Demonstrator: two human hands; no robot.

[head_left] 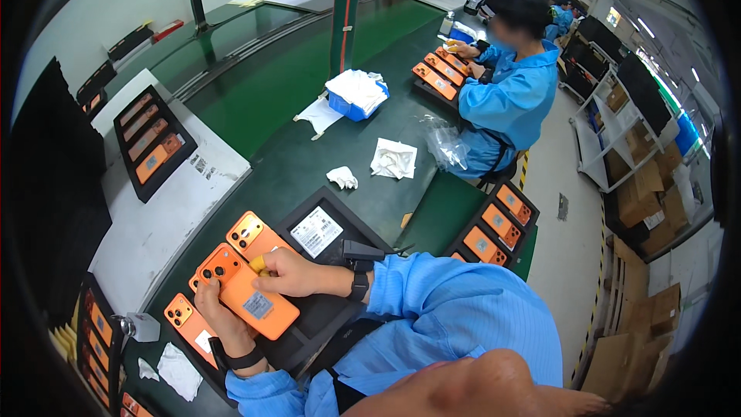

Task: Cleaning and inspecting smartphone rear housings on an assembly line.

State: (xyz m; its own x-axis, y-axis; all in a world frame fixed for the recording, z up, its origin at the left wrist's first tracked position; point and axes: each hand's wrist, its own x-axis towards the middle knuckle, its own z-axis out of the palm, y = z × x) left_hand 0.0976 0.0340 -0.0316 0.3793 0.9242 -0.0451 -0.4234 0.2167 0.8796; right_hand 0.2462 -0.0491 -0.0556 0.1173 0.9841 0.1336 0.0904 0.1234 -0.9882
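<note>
An orange phone (pixel 266 305), its back with camera lenses and a small label facing up, is held tilted over a black foam tray (pixel 324 316). My left hand (pixel 218 315) wraps round its left edge, fingers by the lenses. My right hand (pixel 289 272) grips the opposite edge, its thumb on the back; one finger wears a yellow finger cot. Another orange phone (pixel 251 233) lies just beyond. To the left, a further orange phone (pixel 187 324) bears a white label. Parts of the tray are hidden under my hands and sleeves.
Crumpled white wipes (pixel 394 159) and a blue box of wipes (pixel 356 100) sit on the green bench. A metal-topped bottle (pixel 141 327) stands at the left. Trays of orange phones (pixel 158 158) lie on both sides. A co-worker in blue (pixel 509 93) handles phones at the far right.
</note>
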